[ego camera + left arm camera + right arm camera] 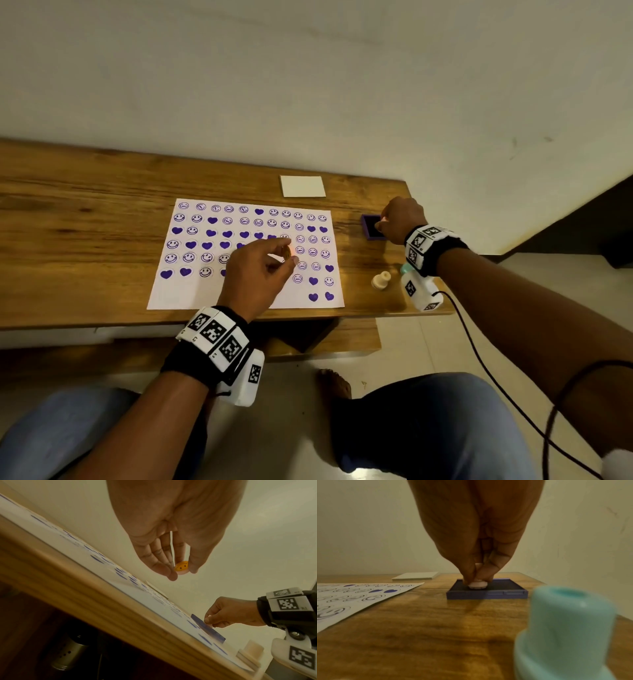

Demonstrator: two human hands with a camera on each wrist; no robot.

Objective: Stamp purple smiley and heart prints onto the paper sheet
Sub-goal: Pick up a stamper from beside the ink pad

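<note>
A white paper sheet (191, 294) covered with rows of purple smileys and hearts lies on the wooden table (85, 192). My left hand (260, 263) hovers above the sheet's right half and pinches a small stamp (181, 566) whose orange smiley face shows in the left wrist view. To the right of the sheet sits a purple ink pad (370, 226). My right hand (399, 219) pinches a pale stamp (478, 585) and presses it down onto the ink pad (488, 593).
A cream wooden stamp (381, 280) and a teal stamp (563, 628) stand near the table's front right edge, under my right wrist. A white square pad (302, 186) lies behind the sheet. A wall rises just behind the table; a cable trails from my right wrist.
</note>
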